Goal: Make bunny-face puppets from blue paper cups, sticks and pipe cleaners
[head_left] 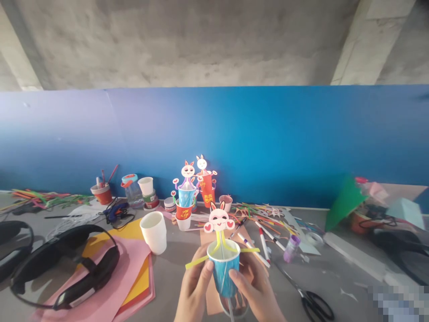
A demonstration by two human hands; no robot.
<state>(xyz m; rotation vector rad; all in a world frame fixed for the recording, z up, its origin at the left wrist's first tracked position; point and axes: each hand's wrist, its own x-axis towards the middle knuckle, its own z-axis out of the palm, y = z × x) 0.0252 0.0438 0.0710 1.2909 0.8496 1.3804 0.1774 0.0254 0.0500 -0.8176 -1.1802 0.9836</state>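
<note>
Between my two hands is a blue-painted paper cup (pixel 225 273), held upright near the table's front. My left hand (pixel 195 279) wraps its left side, thumb on the front. On the other side my right hand (pixel 256 281) grips it, its thumb also pressed to the front. A paper rabbit head (pixel 220 219) with heart-marked paws rises above the rim. Yellow straws (pixel 197 262) stick out to both sides like arms. A pale straw (pixel 230 308) comes down below the cup. Beneath, partly hidden by the cup and hands, a round-rimmed thing rests over brown paper (pixel 212 297).
Finished-looking rabbit cups (pixel 186 197) stand at the back. A white cup (pixel 154 232), coloured paper (pixel 134 273) and a black headset (pixel 67 268) lie left. Markers (pixel 263 243), a purple glue bottle (pixel 291 248), tape (pixel 314 239) and black-handled scissors (pixel 317 305) lie right. A blue partition (pixel 268 147) stands behind.
</note>
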